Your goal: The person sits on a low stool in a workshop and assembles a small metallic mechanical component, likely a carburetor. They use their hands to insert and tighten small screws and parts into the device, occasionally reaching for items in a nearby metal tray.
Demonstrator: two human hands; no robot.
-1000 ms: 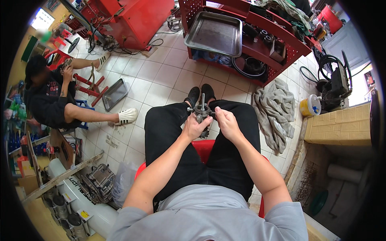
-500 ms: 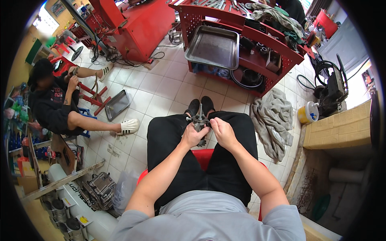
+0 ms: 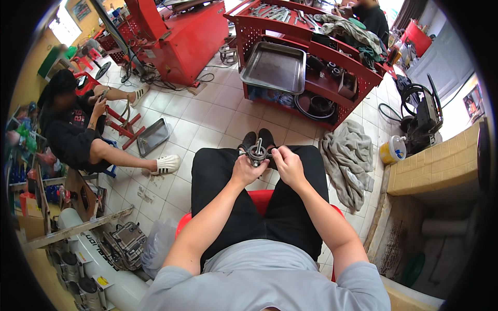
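Note:
Above my knees, my left hand (image 3: 248, 171) is wrapped round a grey metal part (image 3: 257, 152) from below and the left. The part has a round, ring-like top, and a bright rod stands up from its middle. A small stub juts from its left side. My right hand (image 3: 287, 165) is closed at the part's right side, thumb and fingers pinched together on its edge. What exactly lies between those fingertips is hidden. My palms cover much of the part's lower body.
A red tool cart (image 3: 311, 52) with wrenches and a metal tray (image 3: 274, 67) stands ahead. Grey cloth (image 3: 348, 160) and a yellow-white bucket (image 3: 392, 150) lie to the right. At left, a seated person (image 3: 72, 124) holds a phone beside another tray (image 3: 153, 137).
The metal part has tilted, so its round top now faces me more. My right hand has shifted slightly and stays at its side. The view has turned a little.

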